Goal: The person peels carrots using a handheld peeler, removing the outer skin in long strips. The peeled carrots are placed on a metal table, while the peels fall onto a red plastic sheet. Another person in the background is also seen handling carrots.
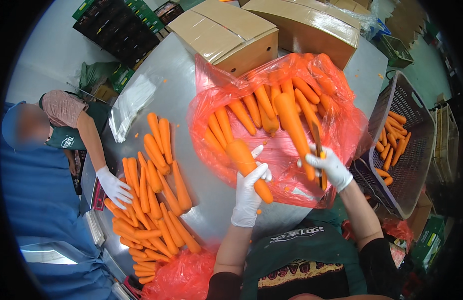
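My left hand (252, 187), in a white glove, is closed around a large carrot (242, 156) over the near edge of a red plastic bag. My right hand (327, 167), gloved too, grips a knife (317, 138) with a yellow and black handle, its blade pointing away from me. Another large carrot (290, 116) lies against the fingers of that hand; whether they hold it too, I cannot tell. The open red plastic bag (287, 165) holds many carrots, mostly along its far side. A heap of loose carrots (152, 202) covers the left part of the metal table (212, 204).
A co-worker's gloved hand (114, 187) rests on the left heap beside clear plastic bags (132, 103). Two cardboard boxes (250, 48) (310, 26) stand at the table's far side. A purple crate (415, 150) with smaller carrots is at the right. Red plastic (182, 275) lies near the front edge.
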{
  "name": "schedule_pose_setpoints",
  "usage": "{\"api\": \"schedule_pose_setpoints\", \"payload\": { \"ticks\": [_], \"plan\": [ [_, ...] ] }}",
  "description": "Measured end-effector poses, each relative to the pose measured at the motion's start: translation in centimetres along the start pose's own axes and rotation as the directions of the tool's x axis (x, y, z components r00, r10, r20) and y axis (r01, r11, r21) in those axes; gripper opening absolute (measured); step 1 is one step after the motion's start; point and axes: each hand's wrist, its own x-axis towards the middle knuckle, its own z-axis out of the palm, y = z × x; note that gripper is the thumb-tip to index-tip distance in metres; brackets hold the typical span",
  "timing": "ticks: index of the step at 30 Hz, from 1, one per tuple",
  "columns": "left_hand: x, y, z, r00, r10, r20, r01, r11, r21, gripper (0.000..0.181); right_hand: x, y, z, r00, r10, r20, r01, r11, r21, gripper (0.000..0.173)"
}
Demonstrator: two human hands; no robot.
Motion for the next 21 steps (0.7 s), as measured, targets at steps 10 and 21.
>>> {"api": "schedule_pose_setpoints", "payload": {
  "ticks": [10,21],
  "plan": [
    [-1.9,-1.2,1.7,0.951,-0.022,0.307,0.125,0.939,-0.321,0.069,-2.8,4.6,4.5,0.977,-0.175,0.118,0.184,0.981,-0.066,0.046],
    [-2.6,-4.7,-0.4,0.966,0.249,-0.064,-0.199,0.882,0.427,0.084,-2.7,-0.8,9.8,0.693,-0.719,0.052,0.592,0.526,-0.610,0.024]
  ]
}}
